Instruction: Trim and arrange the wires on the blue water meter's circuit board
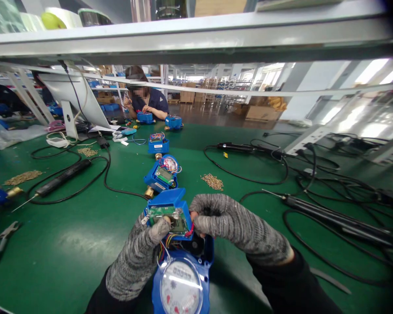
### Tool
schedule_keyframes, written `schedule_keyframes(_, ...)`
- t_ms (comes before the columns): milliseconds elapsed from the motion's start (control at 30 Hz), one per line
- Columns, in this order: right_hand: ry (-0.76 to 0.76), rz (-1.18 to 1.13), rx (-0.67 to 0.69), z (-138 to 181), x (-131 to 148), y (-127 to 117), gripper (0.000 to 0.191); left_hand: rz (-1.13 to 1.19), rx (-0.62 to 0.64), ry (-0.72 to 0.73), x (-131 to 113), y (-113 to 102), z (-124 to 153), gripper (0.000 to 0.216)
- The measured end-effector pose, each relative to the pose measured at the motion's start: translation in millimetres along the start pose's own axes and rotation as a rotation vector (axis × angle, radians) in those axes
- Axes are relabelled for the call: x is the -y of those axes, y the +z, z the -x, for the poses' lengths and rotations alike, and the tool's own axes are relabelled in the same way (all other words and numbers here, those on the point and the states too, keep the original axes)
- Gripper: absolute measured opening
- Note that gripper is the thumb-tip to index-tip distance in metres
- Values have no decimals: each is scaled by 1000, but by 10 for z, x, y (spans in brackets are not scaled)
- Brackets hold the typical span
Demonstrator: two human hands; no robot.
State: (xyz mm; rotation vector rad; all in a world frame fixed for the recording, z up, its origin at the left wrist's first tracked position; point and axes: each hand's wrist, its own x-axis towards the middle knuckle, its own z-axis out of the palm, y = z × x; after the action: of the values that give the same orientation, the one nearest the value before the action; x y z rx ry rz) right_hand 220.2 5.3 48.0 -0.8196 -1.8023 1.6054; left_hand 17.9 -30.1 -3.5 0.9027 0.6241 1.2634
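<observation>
Head view has both hands at work in grey knit gloves, fingertips bare, over a green bench [68,240]. Left hand [140,250] is gripping a small blue box [178,201] from its left side, thumb pressed down on the green board [160,213] inside. Right hand [231,220] has its fingers curled in at the box's right edge, right by some red wires [190,230]; honestly can't tell if it's pinching a wire or just the edge. So the box sits between the two hands, lid up, and the blue meter [205,279] it's wired to lies just below them, dial [181,285] facing up. Straight out past the hands there's another meter [160,176] with its board showing, then more in a loose row toward a co-worker [157,101] in a dark shirt. Pile of screws [212,182] is just beyond the right hand, and a black driver [334,216] lies off to its right. Out left of the left hand: a second driver [63,178], and pliers [1,242] nearer the person.
</observation>
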Motion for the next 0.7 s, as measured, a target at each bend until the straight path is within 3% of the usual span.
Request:
schedule_keyframes(233, 10, -48, 71, 22, 45, -6, 23, -12, 32, -36, -8, -5, -2, 46)
schedule_keyframes(500, -179, 403, -170, 89, 91, 92, 3, 44, -31, -78, -73, 54, -41, 39)
schedule_keyframes(700, -175, 342, -141, 94, 83, 80, 6, 39, -155, -122, -66, 21, -17, 30)
